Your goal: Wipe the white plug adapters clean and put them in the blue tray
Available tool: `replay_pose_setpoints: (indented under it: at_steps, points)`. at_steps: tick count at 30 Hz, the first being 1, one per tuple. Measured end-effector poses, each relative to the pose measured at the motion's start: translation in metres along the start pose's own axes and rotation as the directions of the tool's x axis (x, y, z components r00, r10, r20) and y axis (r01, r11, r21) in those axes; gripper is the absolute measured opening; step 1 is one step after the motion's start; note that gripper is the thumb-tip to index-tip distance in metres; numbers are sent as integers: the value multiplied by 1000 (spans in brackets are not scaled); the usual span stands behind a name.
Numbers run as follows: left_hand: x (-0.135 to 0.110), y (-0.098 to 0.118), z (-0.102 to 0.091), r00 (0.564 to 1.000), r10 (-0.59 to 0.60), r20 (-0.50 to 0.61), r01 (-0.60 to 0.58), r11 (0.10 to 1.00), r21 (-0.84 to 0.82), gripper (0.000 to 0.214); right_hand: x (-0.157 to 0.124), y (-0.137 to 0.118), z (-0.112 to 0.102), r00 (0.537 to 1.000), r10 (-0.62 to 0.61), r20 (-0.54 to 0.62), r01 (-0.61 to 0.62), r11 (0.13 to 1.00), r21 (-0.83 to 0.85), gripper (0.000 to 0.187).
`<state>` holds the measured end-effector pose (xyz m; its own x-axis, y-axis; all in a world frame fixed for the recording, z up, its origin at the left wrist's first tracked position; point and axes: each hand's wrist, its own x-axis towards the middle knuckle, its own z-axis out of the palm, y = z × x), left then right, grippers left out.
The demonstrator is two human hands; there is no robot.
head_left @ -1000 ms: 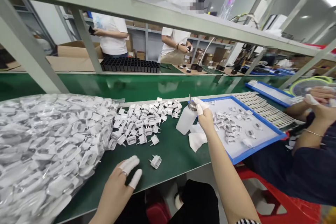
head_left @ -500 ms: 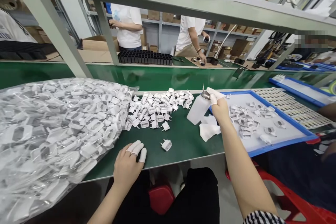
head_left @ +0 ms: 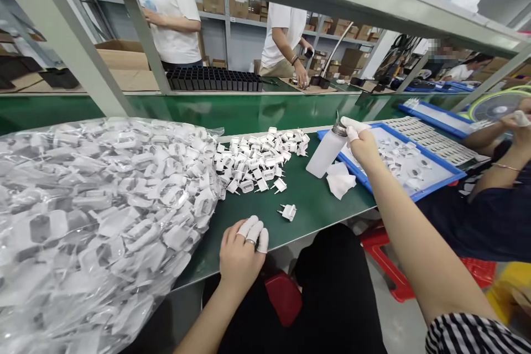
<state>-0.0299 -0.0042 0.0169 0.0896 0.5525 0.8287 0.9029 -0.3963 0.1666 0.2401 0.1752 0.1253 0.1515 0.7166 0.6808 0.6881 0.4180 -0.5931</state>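
Note:
My right hand (head_left: pixel 359 137), wearing white finger cots, grips the metal top of a translucent white dispenser bottle (head_left: pixel 324 154). The bottle leans in this view; whether its base touches the bench I cannot tell. Beside it lies a crumpled white cloth (head_left: pixel 341 180). At the bench's front edge rests my left hand (head_left: pixel 244 246), also in finger cots, its fingers lying on the edge with nothing visible in them. A single white plug housing with two pins (head_left: pixel 287 212) lies just beyond that hand. Farther back is a pile of similar white plug housings (head_left: pixel 255 160).
A large clear bag (head_left: pixel 95 204) of white plug housings fills the left. To the right stand a blue-rimmed tray (head_left: pixel 440 187) holding more housings and a slotted white rack (head_left: pixel 431 141). A metal frame (head_left: pixel 68 22) crosses above. Co-workers are across the bench and at right.
My view has shifted, so most things appear farther right or higher. The bottle, still held by my right hand, now shows more apart from the cloth. My left hand remains at the bench edge.

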Motion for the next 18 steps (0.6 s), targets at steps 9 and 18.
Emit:
replay_pose_setpoints:
  at_steps: [9,18]
  points:
    - [-5,-2,0,994,41,101,-35,997,-63,10,-4,-13,11,995,81,-65,-78,996,47,42]
    - [-17,-6,14,996,59,63,-61,998,29,13,-11,-1,20,977,101,-189,-79,989,123,38]
